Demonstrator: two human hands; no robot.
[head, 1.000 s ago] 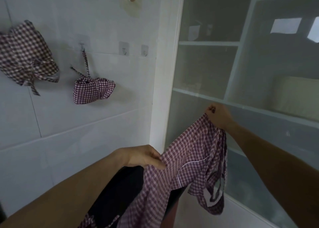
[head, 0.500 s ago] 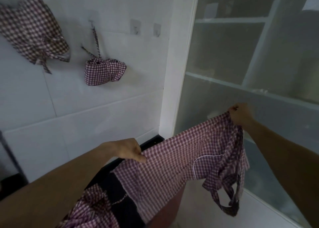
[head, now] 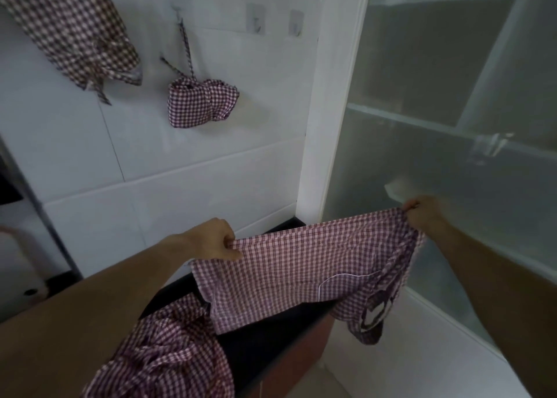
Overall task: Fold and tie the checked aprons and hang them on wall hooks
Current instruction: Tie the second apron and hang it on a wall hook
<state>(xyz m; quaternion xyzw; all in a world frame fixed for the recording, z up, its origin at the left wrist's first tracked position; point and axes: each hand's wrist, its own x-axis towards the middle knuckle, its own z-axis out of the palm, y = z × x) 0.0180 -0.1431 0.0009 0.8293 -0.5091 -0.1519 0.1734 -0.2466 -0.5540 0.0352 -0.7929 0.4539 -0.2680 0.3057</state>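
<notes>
I hold a red-and-white checked apron (head: 289, 274) stretched out flat between both hands above a dark counter (head: 271, 340). My left hand (head: 212, 241) pinches its left top corner. My right hand (head: 422, 212) grips the right corner, where the straps bunch and hang down in a loop (head: 372, 316). A white-piped pocket shows on the apron's right part. Another loose checked apron (head: 168, 355) lies crumpled on the counter under my left forearm. On the tiled wall, a folded and tied apron (head: 202, 102) hangs from a hook (head: 177, 10), and a larger tied one (head: 75, 33) hangs further left.
Two bare stick-on hooks (head: 256, 21) (head: 297, 24) sit on the wall to the right of the hung aprons. A frosted glass partition (head: 452, 126) with white frames rises on the right. A metal rack leg (head: 39, 210) stands at the far left.
My hands have moved apart and lowered, so the apron went from hanging slanted to being stretched nearly level. The view has tilted down, showing the counter and the crumpled apron.
</notes>
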